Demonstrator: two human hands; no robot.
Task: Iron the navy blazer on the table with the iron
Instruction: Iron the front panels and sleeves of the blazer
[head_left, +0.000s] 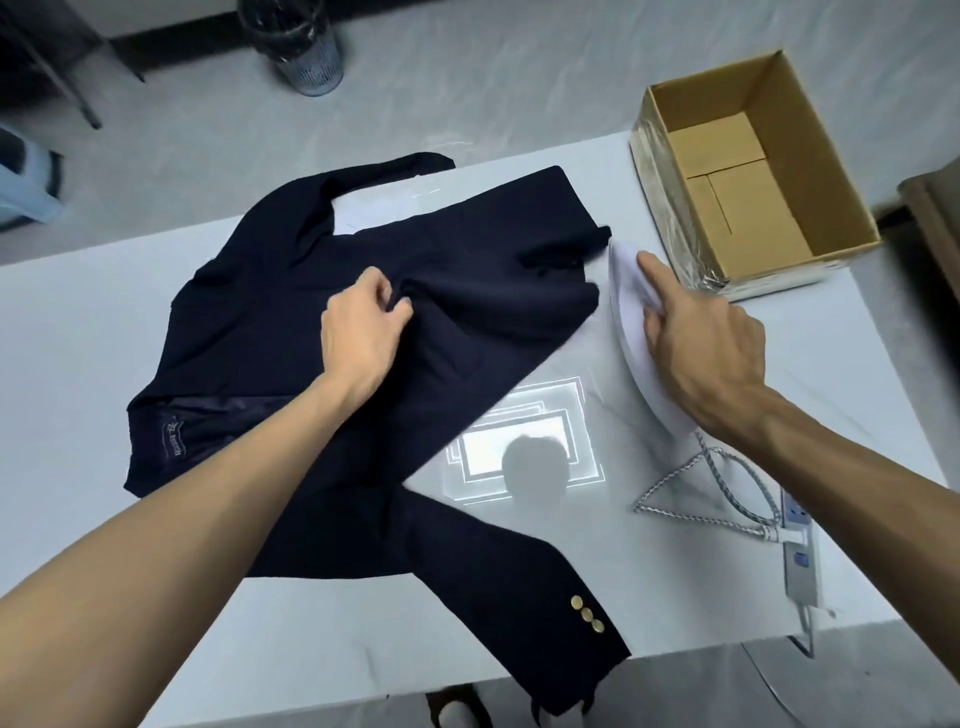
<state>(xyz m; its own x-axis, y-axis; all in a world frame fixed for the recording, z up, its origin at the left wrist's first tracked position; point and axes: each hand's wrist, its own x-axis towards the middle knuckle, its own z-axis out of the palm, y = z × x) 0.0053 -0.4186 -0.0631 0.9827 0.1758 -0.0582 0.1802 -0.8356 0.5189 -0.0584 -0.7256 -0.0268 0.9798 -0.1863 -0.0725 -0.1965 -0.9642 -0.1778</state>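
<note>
Two bare forearms are in shot, uncovered right to the wrists. The left forearm looks broad and smooth, while the right forearm is leaner, with tendons ridging up near the wrist. The left hand and right hand are both bare, knuckles standing out on the right. At the bottom edge there's a blurred foot, seemingly in a dark strapped slipper over a light sock.

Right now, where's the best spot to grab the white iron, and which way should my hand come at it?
Its top handle, from above and from the near end where the cord comes out. The iron lies flat beside the navy blazer, pointed nose facing away, so the plate stays down. The right hand has its grip there.
</note>
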